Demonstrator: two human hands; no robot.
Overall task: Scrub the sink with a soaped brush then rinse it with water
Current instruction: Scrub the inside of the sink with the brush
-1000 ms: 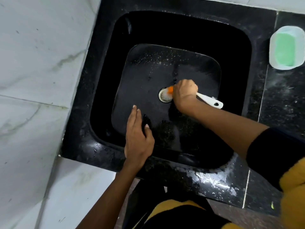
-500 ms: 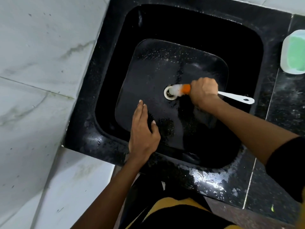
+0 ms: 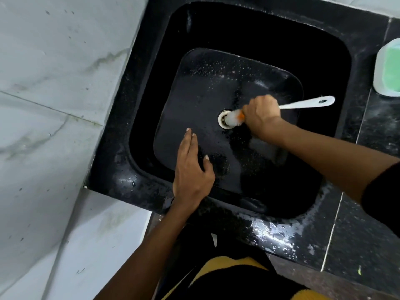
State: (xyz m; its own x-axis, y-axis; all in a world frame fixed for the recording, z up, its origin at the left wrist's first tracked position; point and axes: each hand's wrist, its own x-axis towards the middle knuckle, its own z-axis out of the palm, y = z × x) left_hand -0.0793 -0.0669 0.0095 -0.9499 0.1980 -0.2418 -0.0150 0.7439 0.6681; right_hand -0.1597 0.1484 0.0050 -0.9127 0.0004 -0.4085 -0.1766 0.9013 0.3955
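A black square sink is set in a black stone counter, its flat bottom speckled with small soap bubbles. My right hand grips a brush with a white handle, an orange collar and white bristles. The bristles press on the round drain in the middle of the sink floor. The handle's end sticks out to the right past my fist. My left hand rests over the sink's near wall, fingers straight and pointing toward the drain, holding nothing.
A white soap dish with a green soap bar stands on the counter at the right edge. The wet counter rim runs along the front. White marble wall tiles fill the left side. No tap is in view.
The brush has kept scrubbing at the drain, its handle swinging from pointing down-right to pointing up-right. My left hand has stayed on the near wall. The camera has drifted left.
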